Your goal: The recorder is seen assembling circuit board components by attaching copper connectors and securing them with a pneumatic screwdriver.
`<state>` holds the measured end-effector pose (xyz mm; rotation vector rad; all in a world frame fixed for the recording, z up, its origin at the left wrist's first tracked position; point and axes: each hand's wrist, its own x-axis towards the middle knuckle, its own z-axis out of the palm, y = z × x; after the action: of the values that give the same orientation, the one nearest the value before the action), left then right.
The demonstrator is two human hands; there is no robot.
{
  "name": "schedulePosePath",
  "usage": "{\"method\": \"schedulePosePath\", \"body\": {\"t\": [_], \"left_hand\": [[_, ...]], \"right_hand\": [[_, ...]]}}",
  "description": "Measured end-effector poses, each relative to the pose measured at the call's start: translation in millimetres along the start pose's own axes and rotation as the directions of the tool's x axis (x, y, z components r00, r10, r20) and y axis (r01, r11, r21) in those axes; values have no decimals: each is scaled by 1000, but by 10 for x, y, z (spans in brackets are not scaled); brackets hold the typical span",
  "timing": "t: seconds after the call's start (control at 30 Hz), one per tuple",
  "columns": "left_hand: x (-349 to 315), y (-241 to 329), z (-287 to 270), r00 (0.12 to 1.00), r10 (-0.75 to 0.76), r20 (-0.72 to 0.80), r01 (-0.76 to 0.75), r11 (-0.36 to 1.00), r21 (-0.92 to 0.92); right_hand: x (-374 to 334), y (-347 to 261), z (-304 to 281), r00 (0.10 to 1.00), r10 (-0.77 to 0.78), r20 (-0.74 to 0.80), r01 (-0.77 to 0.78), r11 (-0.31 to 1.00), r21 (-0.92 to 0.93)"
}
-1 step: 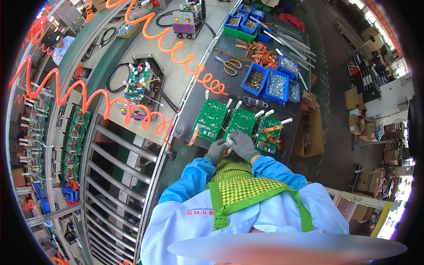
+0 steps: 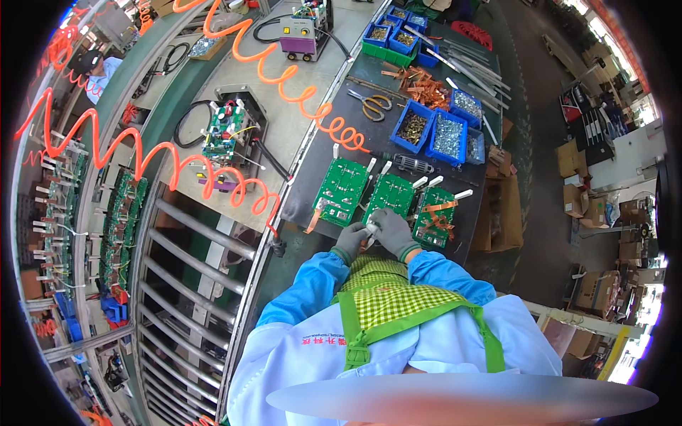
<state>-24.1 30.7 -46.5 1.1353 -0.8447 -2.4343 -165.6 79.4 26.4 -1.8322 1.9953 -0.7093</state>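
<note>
My left hand (image 2: 349, 242) and my right hand (image 2: 391, 232), both in grey gloves, meet at the near edge of the middle green circuit board (image 2: 391, 197). Their closed fingers pinch a small whitish piece (image 2: 371, 228), too small and covered to name. To the left lies a second circuit board (image 2: 340, 186), a copper strip (image 2: 313, 220) at its near corner. The third circuit board (image 2: 434, 206), on the right, carries several copper strips. White posts stick up from the boards' far edges. Behind them a grey cylindrical power tool (image 2: 412, 164) rests on the dark tabletop.
Blue bins (image 2: 447, 136) of small metal hardware stand farther back, near scissors (image 2: 371, 104) and a pile of copper pieces (image 2: 426, 90). Orange coiled hoses (image 2: 288, 76) hang across the left. A roller conveyor (image 2: 195, 277) runs alongside, with an open machine (image 2: 227, 131) beyond. A person (image 2: 101, 74) is far left.
</note>
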Motion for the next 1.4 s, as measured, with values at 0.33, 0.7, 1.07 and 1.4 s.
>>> {"method": "schedulePosePath", "body": {"t": [0.33,0.7,1.07,1.4], "left_hand": [[36,36,80,999,-3,-43,0,998,-59],[-42,97,5,994,-84,63,94,979,-182],[-29,66,19,997,-70,46,76,985,-157],[-10,59,28,997,-77,22,80,983,-163]], "right_hand": [[22,26,87,993,111,42,-107,991,-86],[10,99,64,997,-15,71,7,994,109],[4,72,62,994,48,98,-54,997,62],[16,38,71,999,26,20,-28,994,105]]}}
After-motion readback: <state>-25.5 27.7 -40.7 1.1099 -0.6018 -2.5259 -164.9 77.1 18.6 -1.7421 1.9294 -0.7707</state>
